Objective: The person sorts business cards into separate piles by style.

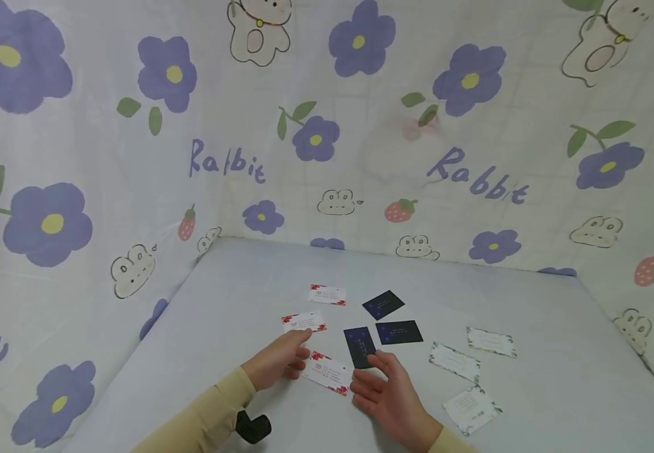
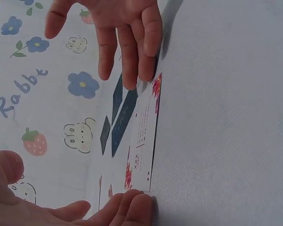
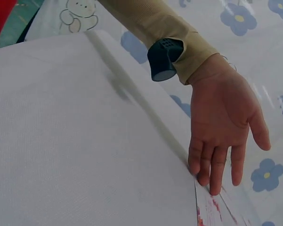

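While flat, both hands (image 1: 327,377) flank a thin rectangular card (image 1: 329,372).

Two more red-flowered white cards (image 1: 327,294) (image 1: 304,321) lie flat toward the back left of the pale tabletop (image 1: 559,402). Two dark cards (image 1: 383,304) (image 1: 399,332) sit near the middle, close together. Three white cards with green-leaf edges (image 1: 492,341) (image 1: 454,362) (image 1: 471,409) lie to the right, apart from each other. A cloth backdrop (image 1: 134,189) printed with purple flowers, rabbits, strawberries and "Rabbit" surrounds the tabletop.
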{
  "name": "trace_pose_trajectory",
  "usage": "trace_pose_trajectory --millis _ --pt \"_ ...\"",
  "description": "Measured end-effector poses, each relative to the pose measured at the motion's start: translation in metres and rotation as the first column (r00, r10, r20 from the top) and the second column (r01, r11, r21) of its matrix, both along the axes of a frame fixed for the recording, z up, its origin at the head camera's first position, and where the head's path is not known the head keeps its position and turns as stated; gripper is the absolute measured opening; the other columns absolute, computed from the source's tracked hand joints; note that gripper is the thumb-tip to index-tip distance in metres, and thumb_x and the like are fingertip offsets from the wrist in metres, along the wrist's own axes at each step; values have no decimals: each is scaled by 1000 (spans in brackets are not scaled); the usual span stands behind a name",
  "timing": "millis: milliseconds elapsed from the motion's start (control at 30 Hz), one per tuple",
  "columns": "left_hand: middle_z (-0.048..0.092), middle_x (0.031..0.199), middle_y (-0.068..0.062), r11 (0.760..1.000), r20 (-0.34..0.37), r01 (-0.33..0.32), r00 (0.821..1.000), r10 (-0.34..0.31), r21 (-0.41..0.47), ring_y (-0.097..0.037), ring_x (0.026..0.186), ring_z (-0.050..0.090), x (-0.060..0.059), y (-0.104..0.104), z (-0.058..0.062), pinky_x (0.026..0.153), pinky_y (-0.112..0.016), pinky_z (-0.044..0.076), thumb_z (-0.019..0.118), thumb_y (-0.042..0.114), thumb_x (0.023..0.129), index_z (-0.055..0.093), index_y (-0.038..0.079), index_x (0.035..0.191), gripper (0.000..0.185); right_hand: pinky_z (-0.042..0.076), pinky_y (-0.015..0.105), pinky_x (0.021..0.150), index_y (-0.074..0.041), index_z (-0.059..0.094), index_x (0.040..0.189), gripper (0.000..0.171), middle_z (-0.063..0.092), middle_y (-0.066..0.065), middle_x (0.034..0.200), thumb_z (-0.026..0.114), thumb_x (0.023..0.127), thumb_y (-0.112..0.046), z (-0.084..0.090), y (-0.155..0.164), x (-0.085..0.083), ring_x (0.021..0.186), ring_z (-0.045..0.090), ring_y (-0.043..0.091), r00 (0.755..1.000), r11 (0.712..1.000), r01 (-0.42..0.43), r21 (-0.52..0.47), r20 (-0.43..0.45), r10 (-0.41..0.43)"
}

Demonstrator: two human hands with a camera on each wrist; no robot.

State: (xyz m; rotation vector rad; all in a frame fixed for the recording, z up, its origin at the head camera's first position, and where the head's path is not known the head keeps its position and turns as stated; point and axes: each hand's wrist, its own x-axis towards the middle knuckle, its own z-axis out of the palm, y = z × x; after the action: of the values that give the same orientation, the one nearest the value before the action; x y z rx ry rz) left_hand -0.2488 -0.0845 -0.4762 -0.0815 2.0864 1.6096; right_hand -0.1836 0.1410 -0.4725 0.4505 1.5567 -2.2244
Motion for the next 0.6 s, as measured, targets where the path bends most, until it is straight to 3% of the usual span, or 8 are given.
trace_pose_trajectory --millis 133,367,600 --pt "57 134 -22 999 14 -10 1000 10 47 -25 99 57 1 -4 2 78 -28 53 44 49 106 34 1 154 69 31 59 121 2 6 160 84 23 41 159 33 105 -55 2 1 -1 146 35 53 999 998 31 51 18 -32" --pt "58 133 -24 990 61 -21 998 12 140 -23 92 60 1 -10 2 77 -27 55 44 51 106 32 -3 155 74 31 58 121 4 -3 160 88 20 43 159 32 104 -54 1 0 -5 147 30 56 999 998 30 -54 26 -29" --pt "59 130 -24 982 77 -36 997 22 184 -24 93 60 2 -13 -1 82 -30 55 43 51 106 33 -6 153 74 42 53 117 4 3 160 87 28 41 157 32 103 -56 -3 -2 -8 140 45 51 998 998 59 -32 38 -58"
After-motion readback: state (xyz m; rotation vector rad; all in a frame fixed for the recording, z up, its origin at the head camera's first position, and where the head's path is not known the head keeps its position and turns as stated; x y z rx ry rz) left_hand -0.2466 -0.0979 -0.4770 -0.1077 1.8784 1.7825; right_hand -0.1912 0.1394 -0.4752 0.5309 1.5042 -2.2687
